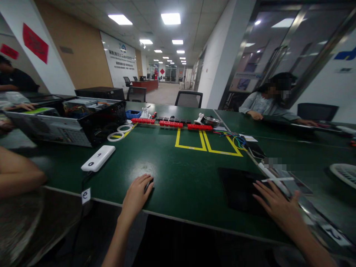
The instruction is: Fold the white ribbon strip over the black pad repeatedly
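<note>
My left hand [137, 194] rests near the front edge of the green table, its fingers curved over a small black computer mouse [149, 184], mostly covered by the hand. A black mouse pad [239, 191] lies flat to the right. Over that pad's right edge is my right hand [279, 207], open, with fingers spread. Its fingertips are close to a thin white strip [278, 179]; whether they touch it I cannot tell. Beside this hand lie a whitish long object [272, 178], partly blurred, and a white label [336, 234] on a dark cable.
An opened computer case [55, 126] stands at the left, near white rings [116, 137] and a white power bank [98, 158] with a cable. Red strips [171, 124], yellow tape outlines [191, 148] and coloured wires [237, 141] lie farther back. Another person's arm [19, 170] is at left; someone sits at right.
</note>
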Action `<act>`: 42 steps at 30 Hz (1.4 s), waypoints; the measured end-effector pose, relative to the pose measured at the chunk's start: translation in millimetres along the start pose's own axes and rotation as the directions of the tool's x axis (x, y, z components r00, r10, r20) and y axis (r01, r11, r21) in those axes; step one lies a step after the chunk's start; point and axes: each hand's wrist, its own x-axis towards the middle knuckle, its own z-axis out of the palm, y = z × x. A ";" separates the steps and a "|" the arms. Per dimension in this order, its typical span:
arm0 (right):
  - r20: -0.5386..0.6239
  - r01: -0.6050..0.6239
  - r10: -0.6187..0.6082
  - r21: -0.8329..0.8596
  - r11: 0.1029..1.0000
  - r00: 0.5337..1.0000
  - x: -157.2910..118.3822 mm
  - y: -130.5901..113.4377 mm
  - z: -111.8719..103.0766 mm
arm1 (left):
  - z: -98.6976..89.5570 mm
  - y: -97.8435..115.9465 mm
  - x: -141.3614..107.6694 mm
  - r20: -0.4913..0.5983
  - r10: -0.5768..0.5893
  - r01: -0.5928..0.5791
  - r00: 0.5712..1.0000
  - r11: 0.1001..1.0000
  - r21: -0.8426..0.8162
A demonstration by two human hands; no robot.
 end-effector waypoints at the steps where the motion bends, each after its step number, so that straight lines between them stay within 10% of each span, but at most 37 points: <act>1: 0.010 0.041 -0.041 0.007 0.999 0.999 2.8 -2.8 5.5 | 0.0 -0.1 0.0 -0.001 -0.002 0.002 1.000 1.000 -0.002; 8: 0.086 0.089 -0.094 0.065 0.994 0.992 23.6 -34.6 9.3 | -1.8 1.4 0.6 0.014 -0.012 0.012 1.000 1.000 0.003; 20: 0.216 -0.075 0.016 0.271 0.960 0.976 55.4 -203.3 -52.2 | -1.1 0.4 0.9 0.023 0.013 -0.013 1.000 1.000 -0.014; 29: 0.226 -0.092 -0.002 0.406 0.909 0.974 62.1 -257.8 -71.7 | -7.5 3.4 0.8 0.156 0.118 -0.122 0.981 0.992 0.019; 35: 0.158 -0.039 -0.067 0.588 0.808 0.985 68.2 -219.2 -63.3 | -10.8 6.7 0.3 0.195 0.116 -0.127 0.974 0.991 0.045; 38: 0.009 -0.145 0.170 0.572 0.807 0.985 71.6 -157.8 -57.2 | -10.4 7.1 0.2 0.190 0.116 -0.127 0.975 0.991 0.043; 42: -0.132 -0.404 0.493 0.413 0.816 0.860 54.3 -61.6 -51.9 | -9.0 6.2 -0.3 0.175 0.115 -0.124 0.978 0.991 0.040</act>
